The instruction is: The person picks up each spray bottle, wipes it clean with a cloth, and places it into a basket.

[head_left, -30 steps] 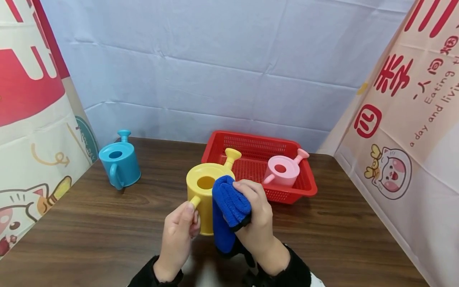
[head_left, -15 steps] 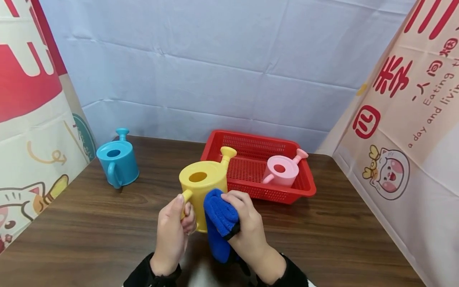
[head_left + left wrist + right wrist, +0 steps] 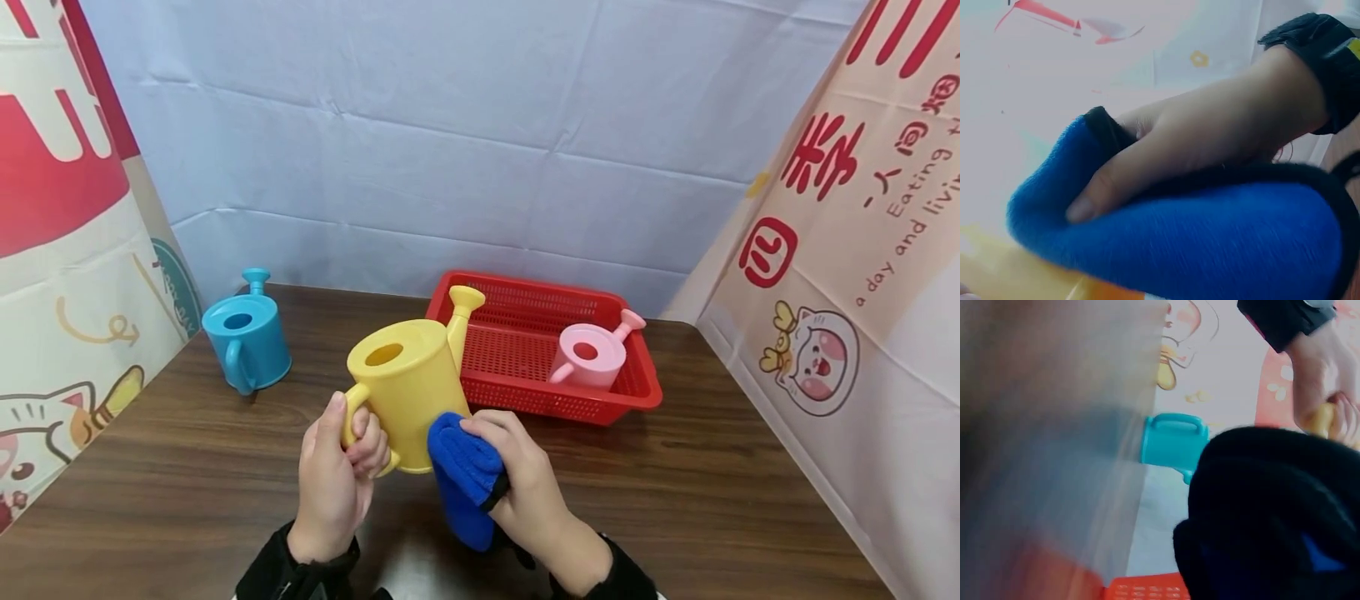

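A yellow watering can (image 3: 408, 383) is tilted, its spout up to the right, in the middle of the head view. My left hand (image 3: 333, 479) grips its handle with curled fingers. My right hand (image 3: 521, 492) holds a folded blue cloth (image 3: 465, 467) with black edging against the can's lower right side. In the left wrist view the right thumb lies along the fold of the cloth (image 3: 1210, 237), and only a blurred part of the can shows at the lower left. The right wrist view shows the cloth's dark edging (image 3: 1260, 487) up close.
A blue watering can (image 3: 247, 342) stands at the table's left back. At the back right, a red plastic basket (image 3: 637, 400) holds a pink watering can (image 3: 588, 358). Printed cloths (image 3: 817, 250) hang at both sides, with a pale sheet (image 3: 450, 150) behind the wooden table (image 3: 712, 500).
The yellow watering can has moved left and up and now tilts, carried by the left hand. The right hand and blue cloth have shifted slightly left and down to its lower side.
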A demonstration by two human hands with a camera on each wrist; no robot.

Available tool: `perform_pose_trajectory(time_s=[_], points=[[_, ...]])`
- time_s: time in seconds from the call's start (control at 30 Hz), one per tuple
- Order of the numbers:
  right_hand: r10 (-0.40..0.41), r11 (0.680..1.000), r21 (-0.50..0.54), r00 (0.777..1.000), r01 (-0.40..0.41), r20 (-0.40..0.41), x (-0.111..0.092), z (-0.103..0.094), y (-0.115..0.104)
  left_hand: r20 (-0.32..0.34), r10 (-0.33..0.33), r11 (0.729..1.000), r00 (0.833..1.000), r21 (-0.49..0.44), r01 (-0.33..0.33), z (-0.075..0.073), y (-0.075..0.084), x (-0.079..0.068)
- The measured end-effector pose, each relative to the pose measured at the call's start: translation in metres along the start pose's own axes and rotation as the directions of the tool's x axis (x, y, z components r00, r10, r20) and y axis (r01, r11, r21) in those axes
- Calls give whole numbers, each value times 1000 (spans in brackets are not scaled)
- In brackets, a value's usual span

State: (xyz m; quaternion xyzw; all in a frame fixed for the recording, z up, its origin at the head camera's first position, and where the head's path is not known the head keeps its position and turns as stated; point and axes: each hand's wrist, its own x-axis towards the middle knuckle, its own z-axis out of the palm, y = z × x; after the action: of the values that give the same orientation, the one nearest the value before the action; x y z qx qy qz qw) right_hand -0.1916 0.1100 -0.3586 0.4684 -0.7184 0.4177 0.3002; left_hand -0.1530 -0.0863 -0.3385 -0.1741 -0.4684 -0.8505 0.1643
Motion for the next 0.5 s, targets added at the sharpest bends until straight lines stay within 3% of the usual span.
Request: perform_pose_trajectory(time_s=[0.27,0.5], points=[[67,997,33,996,-64,-65,10,-17,2,87,-123,991,989,56,119,-3,-2,-6],[36,999,-3,987,-37,-157,24,-30,-3,189,-154,988,970,57,145,-3,-8,-12]])
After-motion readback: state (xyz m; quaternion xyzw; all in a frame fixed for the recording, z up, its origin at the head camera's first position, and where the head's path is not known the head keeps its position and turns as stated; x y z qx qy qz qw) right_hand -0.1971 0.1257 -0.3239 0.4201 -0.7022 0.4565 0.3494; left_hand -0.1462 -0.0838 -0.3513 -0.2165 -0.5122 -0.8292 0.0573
